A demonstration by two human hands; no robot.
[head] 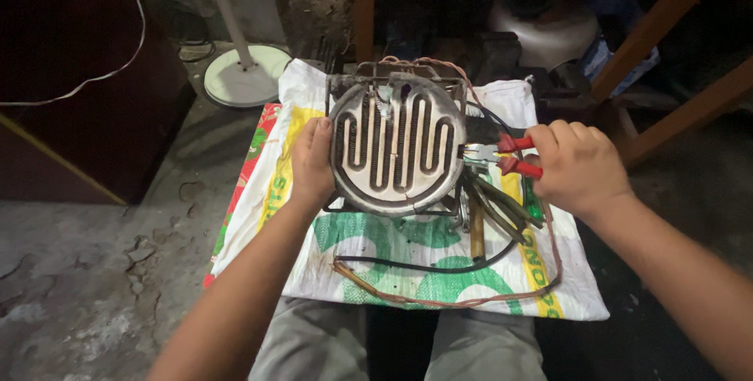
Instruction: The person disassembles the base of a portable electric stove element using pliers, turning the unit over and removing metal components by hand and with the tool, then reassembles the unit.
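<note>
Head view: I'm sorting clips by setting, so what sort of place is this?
Probably an informal repair workshop: cracked concrete floor, woven plastic sack as work mat, round electric coil heater plate, red-handled pliers in the right hand.

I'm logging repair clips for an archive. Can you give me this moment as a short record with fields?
Setting: woven sack spread over the lap, rough floor beside it
Left hand: grips the left edge of the round heater plate
Right hand: holds red-handled pliers, tips at the plate's right edge
Nearby: screwdrivers, brown cord, white fan base
</note>
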